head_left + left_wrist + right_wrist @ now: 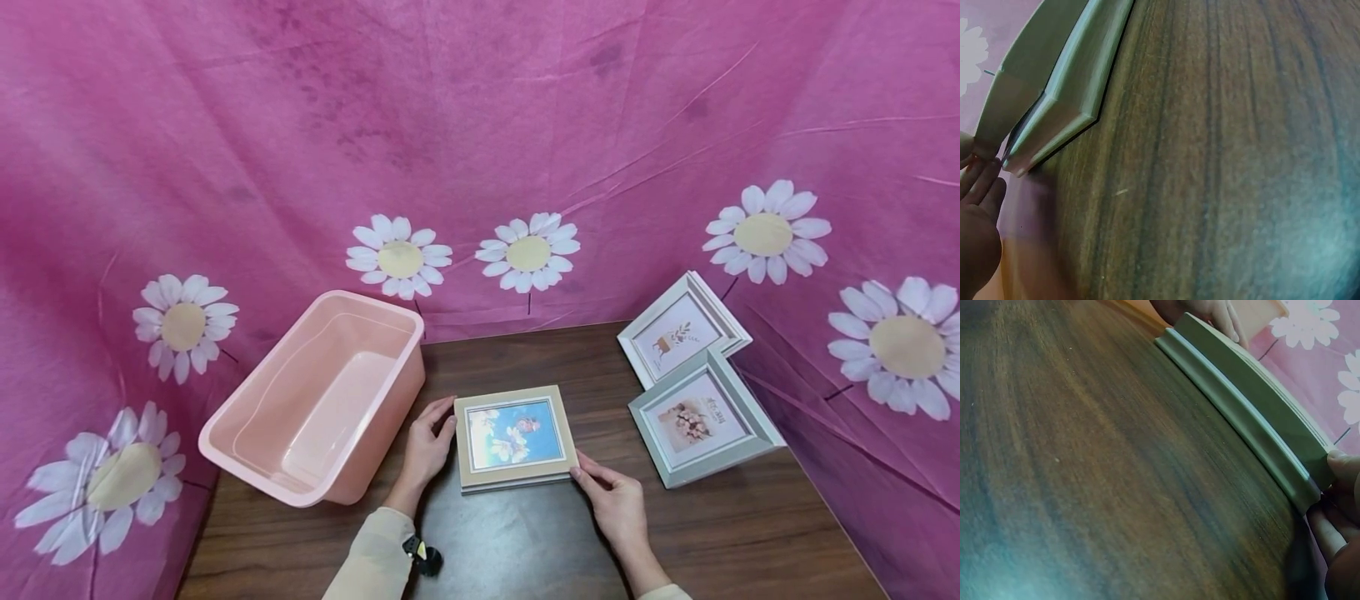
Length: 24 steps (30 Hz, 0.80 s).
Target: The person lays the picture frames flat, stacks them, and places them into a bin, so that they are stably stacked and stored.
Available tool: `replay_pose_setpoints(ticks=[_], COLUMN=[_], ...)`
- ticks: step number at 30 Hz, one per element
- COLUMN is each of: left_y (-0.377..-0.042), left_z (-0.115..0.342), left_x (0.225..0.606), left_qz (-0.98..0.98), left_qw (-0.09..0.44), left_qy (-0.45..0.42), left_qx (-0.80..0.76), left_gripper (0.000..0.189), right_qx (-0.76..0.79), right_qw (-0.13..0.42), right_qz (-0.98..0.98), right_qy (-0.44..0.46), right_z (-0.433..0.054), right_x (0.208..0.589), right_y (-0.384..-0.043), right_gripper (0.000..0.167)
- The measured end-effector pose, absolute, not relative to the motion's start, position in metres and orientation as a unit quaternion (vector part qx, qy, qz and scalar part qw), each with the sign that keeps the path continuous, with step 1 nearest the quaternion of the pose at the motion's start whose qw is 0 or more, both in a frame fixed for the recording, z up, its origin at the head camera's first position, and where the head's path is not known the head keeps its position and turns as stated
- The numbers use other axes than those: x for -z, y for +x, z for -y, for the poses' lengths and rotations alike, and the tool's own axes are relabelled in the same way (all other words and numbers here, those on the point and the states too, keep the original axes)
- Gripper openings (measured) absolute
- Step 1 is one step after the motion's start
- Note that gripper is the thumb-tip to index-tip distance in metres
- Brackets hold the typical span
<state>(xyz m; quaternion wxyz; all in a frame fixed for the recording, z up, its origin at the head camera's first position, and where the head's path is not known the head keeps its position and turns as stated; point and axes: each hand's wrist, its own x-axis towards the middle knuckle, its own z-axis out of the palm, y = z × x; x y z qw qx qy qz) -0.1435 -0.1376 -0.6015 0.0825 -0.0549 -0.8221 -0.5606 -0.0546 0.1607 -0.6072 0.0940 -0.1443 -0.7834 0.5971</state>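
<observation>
One beige-framed picture (515,435) shows pale flowers (510,448) against blue

Between my left hand (425,447) and right hand (618,504) lies the beige rectangular picture frame (517,437). On the brown wood-grain table (525,550), the pink rectangular plastic tub (386,425) stands left; right, the grey-green rectangular frame (697,425) sits before the white rectangular frame (671,337).
</observation>
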Motion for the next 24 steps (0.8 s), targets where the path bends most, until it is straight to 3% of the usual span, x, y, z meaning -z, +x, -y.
replay_pose_setpoints(ticks=[18,24], left_y=[-0.1466,-0.1468], left_z=[0.1389,0.1399], left_x=[0.601,0.6016], left_qz=[0.83,0.818], left_qw=[0.056,0.073], left_qy=[-0.027,-0.011], left_qx=[0.554,0.571], left_gripper=[0.035,0.031], right_qx=[-0.621,-0.627], right_qw=[0.074,0.073], right_qz=[0.765,0.759], right_qy=[-0.153,-0.16], right_z=[-0.1611,-0.1624], right_x=[0.6056,0.6039], right_y=[-0.0548,-0.0524], right_gripper=[0.022,0.025])
